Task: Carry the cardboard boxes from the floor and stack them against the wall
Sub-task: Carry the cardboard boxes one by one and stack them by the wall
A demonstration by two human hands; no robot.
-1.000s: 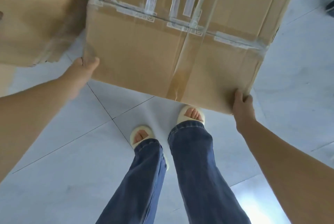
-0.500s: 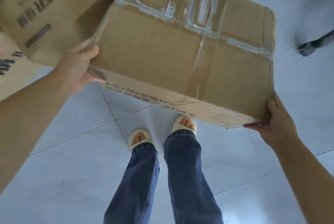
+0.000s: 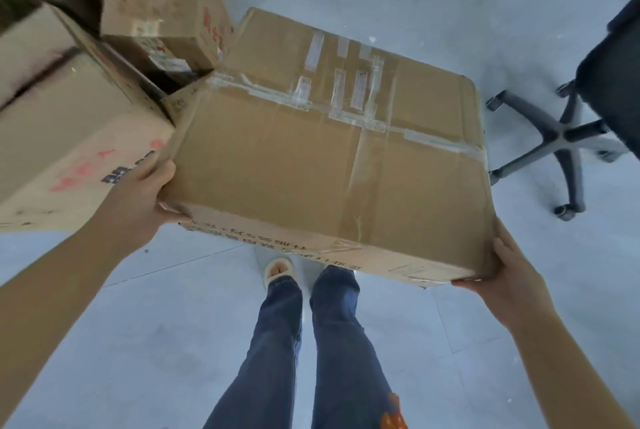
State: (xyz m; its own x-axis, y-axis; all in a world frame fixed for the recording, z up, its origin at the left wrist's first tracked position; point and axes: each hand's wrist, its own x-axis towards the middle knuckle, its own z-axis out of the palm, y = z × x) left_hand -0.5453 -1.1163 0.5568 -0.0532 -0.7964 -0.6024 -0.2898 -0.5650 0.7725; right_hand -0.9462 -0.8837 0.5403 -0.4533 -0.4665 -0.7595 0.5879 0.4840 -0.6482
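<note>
Left hand (image 3: 138,196) and right hand (image 3: 509,276) grip opposite near corners of box (image 3: 329,165); keep it level, clear of stacked boxes (image 3: 69,116)

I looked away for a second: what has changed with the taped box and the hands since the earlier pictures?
The taped box has come up off the floor tiles and tipped so its top faces the camera. The right hand shifted from the near edge to under the right corner. An office chair came into view. The left hand still grips the left corner.
</note>
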